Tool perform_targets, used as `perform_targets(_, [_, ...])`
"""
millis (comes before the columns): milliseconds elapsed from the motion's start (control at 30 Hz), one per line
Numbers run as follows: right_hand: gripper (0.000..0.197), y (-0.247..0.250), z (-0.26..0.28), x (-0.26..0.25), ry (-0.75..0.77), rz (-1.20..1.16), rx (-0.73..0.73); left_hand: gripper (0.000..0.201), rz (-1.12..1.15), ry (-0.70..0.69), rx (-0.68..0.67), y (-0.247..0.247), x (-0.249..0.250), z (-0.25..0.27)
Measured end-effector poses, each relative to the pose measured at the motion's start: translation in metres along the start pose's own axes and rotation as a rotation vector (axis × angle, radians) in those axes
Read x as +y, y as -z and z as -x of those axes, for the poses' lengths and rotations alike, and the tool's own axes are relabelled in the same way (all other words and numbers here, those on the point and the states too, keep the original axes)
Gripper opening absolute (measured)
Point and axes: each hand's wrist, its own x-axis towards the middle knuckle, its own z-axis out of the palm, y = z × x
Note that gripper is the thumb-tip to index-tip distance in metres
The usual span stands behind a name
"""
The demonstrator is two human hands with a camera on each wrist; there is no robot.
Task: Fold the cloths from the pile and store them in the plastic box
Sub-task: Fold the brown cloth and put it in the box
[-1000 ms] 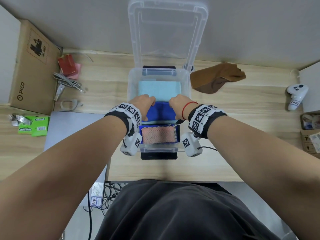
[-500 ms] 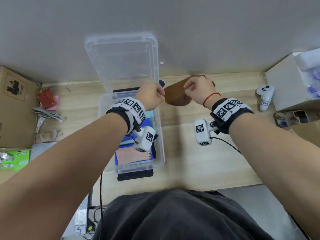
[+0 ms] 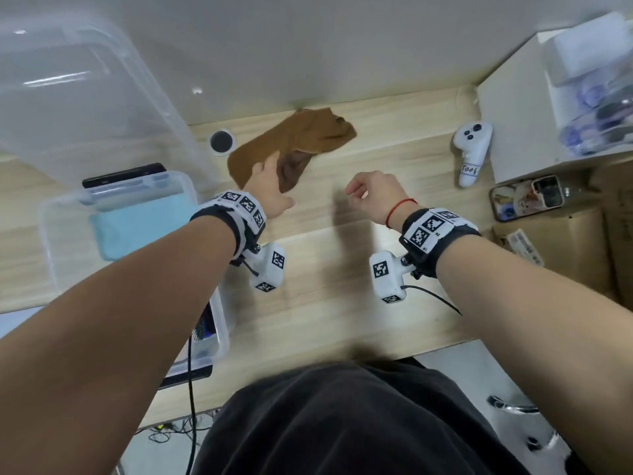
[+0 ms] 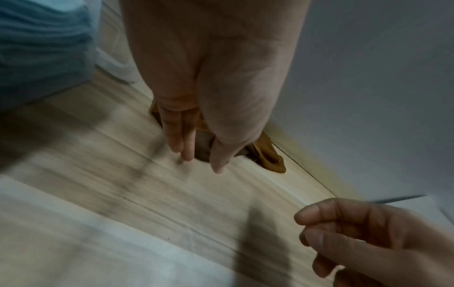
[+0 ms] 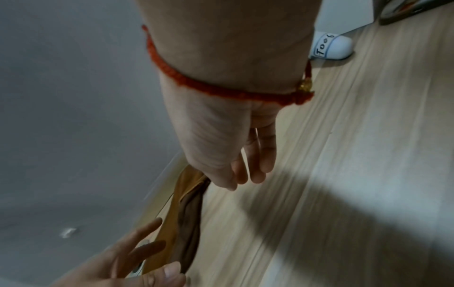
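Overall, wooden desk (image 3: 342, 313) against grey wall (image 3: 308, 46); plastic box (image 3: 219, 323) at left holds light-blue cloth (image 3: 137, 228). Left hand (image 3: 270, 186) spread over brown cloth (image 3: 308, 138); right hand (image 3: 373, 197) loosely curled, empty.

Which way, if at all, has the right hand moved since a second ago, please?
Yes: the right hand moved rightward off the plastic box and is now over the table near the brown cloth.
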Motion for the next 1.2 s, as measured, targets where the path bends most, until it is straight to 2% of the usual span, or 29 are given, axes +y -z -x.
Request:
perform_targets(133, [0.016,0.002,-0.012,0.016,-0.014,-0.04,-0.024,0.096,0.039,0.131,0.069,-0.01,0.006,-0.015])
perform_targets(267, [0.016,0.002,-0.024,0.02,0.008,-0.042,-0.036,0.063,-0.062,0.135,0.045,-0.011,0.005,-0.022])
perform_targets(367, [0.016,0.001,-0.027,0.015,0.042,-0.05,-0.039,0.03,-0.141,0.102,0.093,-0.011,0.011,-0.018])
perform_targets(433, [0.014,0.002,-0.027,0.009,0.071,-0.061,-0.041,0.02,-0.166,0.097,0.127,-0.007,0.018,-0.012])
perform_targets(567, [0.012,0.006,-0.027,-0.01,0.142,-0.06,-0.052,0.022,-0.219,0.096,0.223,0.007,0.028,0.003])
perform_targets(700, [0.018,0.013,-0.022,-0.029,0.201,-0.035,-0.044,0.014,-0.31,0.111,0.294,0.021,0.041,0.026])
perform_targets(833, [0.043,0.017,-0.011,-0.046,0.279,0.03,-0.023,0.011,-0.198,0.107,0.354,0.035,0.05,0.049])
perform_targets(933, [0.056,0.016,0.002,-0.057,0.324,0.083,-0.009,0.013,-0.06,0.029,0.38,0.04,0.059,0.071])
perform_targets(1000, [0.051,0.015,0.008,-0.062,0.327,0.112,-0.003,0.011,-0.003,-0.031,0.41,0.045,0.066,0.087])
perform_targets(1067, [0.033,0.018,0.019,-0.068,0.363,0.178,0.031,0.01,0.003,-0.096,0.454,0.051,0.068,0.106])
perform_targets(1133, [0.019,0.022,0.027,-0.072,0.39,0.202,0.091,0.01,-0.024,-0.101,0.508,0.058,0.067,0.12])
perform_targets(1200, [0.015,0.028,0.038,-0.074,0.394,0.16,0.13,0.009,-0.065,-0.073,0.545,0.063,0.062,0.135])
